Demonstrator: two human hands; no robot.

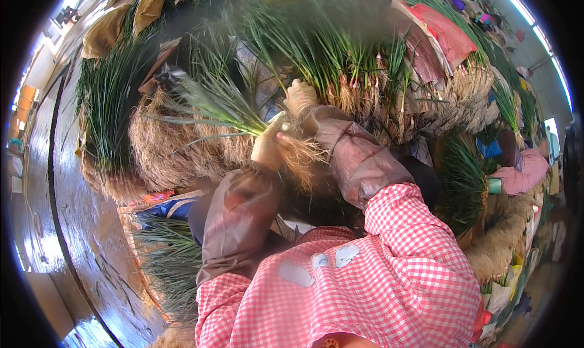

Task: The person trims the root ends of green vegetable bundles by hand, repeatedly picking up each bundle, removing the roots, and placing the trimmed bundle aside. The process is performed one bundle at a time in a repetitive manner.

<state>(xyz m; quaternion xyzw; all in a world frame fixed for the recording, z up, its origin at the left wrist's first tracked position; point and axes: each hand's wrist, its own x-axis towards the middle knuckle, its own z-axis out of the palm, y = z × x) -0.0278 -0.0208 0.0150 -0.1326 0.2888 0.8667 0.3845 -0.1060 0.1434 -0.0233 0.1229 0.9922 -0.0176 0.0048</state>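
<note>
My left hand [267, 143], in what looks like a pale glove, grips a bunch of green garlic plants [228, 115]. Their leaves fan out to the upper left, and tan roots [303, 156] hang to the right below my fingers. Just above it, my right hand [301, 96] is curled around a single green stalk [277, 74] that runs up from the fist; its lower end is hidden. Beyond the right hand stands a dense row of green garlic [337, 65] with reddish-white stems and roots towards me.
Heaps of rooted plants [159, 138] lie left of my hands. More bundles lie near my left elbow [173, 261] and to the right [461, 179]. Red plastic sheeting [442, 33] covers part of the pile. A co-worker in a pink sleeve [522, 172] sits at right. Wet floor [100, 229] runs along the left.
</note>
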